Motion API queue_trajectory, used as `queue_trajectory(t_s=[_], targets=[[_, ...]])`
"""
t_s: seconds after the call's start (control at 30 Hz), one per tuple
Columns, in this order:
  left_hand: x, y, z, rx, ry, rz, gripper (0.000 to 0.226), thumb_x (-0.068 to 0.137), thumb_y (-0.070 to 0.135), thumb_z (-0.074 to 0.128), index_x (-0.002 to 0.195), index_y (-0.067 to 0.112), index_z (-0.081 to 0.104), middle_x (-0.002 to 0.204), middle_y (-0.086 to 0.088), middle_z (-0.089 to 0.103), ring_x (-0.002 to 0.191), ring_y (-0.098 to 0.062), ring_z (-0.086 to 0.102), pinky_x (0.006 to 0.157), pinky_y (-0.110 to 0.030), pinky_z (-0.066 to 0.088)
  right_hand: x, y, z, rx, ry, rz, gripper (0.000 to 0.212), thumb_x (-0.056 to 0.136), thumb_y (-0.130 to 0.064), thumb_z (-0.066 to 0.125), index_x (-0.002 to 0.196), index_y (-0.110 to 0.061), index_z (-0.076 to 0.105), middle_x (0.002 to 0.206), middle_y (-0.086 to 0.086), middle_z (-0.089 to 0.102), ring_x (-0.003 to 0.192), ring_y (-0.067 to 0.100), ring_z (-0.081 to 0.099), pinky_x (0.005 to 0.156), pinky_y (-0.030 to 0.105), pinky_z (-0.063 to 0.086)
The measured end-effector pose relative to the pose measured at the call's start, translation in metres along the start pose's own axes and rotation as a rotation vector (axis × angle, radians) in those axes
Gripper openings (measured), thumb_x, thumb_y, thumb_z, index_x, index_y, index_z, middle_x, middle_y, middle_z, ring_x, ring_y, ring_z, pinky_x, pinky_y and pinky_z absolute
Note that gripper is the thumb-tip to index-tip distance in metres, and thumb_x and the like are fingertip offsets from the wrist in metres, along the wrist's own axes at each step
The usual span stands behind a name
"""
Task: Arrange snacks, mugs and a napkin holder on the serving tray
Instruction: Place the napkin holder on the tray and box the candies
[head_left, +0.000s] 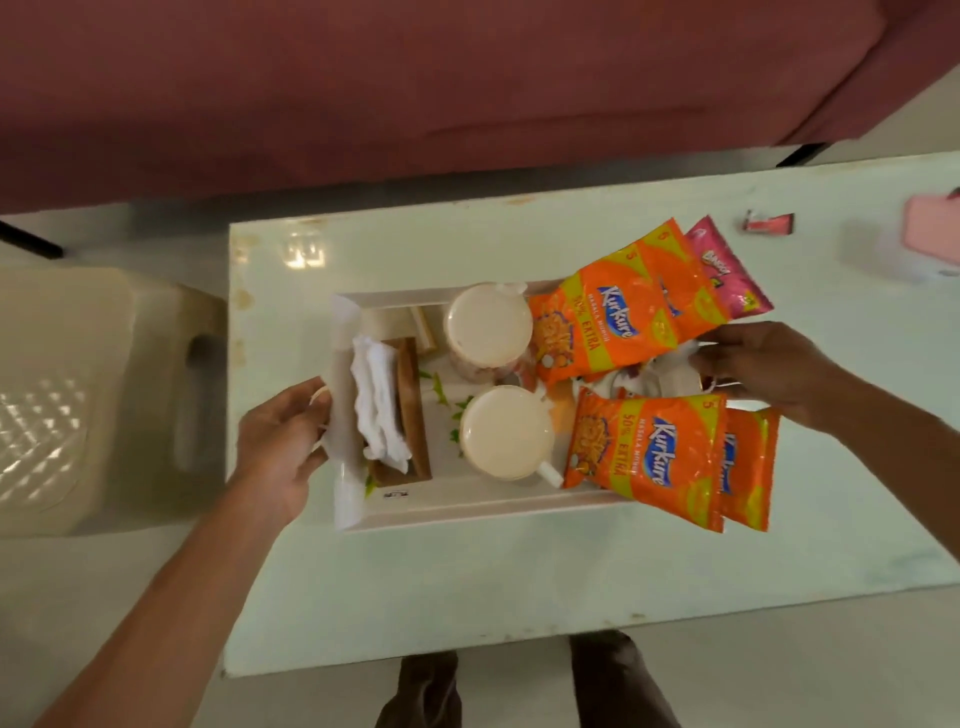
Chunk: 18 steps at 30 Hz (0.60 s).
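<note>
The left grip (283, 441) is closed on the left short rim of the tray (467, 512), with the fingers curled around it. The right grip (763, 364) is laid at the right end of the tray with bent fingers. Its fingertips are hidden by the packets, so it cannot be told if the rim is really held there.

The tray is placed on the left half of the table (467, 597), about midway between the far edge and the near edge.

The loaded tray is judged to be stiff and rather heavy, and it should be taken at both short rims and kept level. The mugs are probably fragile and can slide on the smooth bottom. The packets are light, soft and slippery. Several hang over the right rim, so they can easily fall if the tray is tilted.

On the tray are counted:
- two mugs, one nearer the far edge (488, 325) and one nearer the near edge (506, 434);
- one wooden napkin holder (413, 410) at the left end, with white napkins (376, 400) in it;
- four orange packets, two at the far right corner (602, 322) (691, 280) and two at the near right corner (644, 452) (748, 467);
- one pink packet (722, 270), partly under the far orange ones.
</note>
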<state>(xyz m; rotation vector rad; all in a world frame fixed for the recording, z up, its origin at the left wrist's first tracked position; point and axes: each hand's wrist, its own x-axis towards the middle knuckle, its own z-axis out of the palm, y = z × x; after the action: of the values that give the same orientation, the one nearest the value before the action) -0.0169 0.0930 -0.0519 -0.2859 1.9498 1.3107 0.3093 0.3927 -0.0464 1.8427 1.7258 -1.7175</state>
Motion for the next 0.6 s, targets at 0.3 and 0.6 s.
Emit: queue_trajectory(t_s=[0.3, 0.6], targets=[[-0.029, -0.006, 0.069, -0.022, -0.058, 0.005, 0.017, 0.098, 0.01, 0.064, 0.112, 0.019, 0.069, 0.087, 0.003, 0.069, 0.068, -0.011, 0.062, 0.066, -0.031, 0.052, 0.0, 0.02, -0.073, -0.021, 0.066, -0.012, 0.035, 0.094, -0.006, 0.064, 0.129, -0.006, 0.063, 0.121, 0.016, 0.067, 0.106, 0.035, 0.067, 0.095, 0.05, 0.055], [-0.047, -0.017, 0.136, -0.003, -0.052, -0.015, 0.013, 0.097, 0.01, 0.065, 0.101, 0.022, 0.07, 0.084, 0.003, 0.069, 0.065, -0.01, 0.062, 0.066, -0.031, 0.053, 0.014, 0.042, -0.131, -0.034, 0.108, 0.021, 0.025, 0.094, -0.008, 0.065, 0.119, -0.008, 0.065, 0.119, 0.018, 0.067, 0.105, 0.036, 0.066, 0.085, 0.042, 0.056]])
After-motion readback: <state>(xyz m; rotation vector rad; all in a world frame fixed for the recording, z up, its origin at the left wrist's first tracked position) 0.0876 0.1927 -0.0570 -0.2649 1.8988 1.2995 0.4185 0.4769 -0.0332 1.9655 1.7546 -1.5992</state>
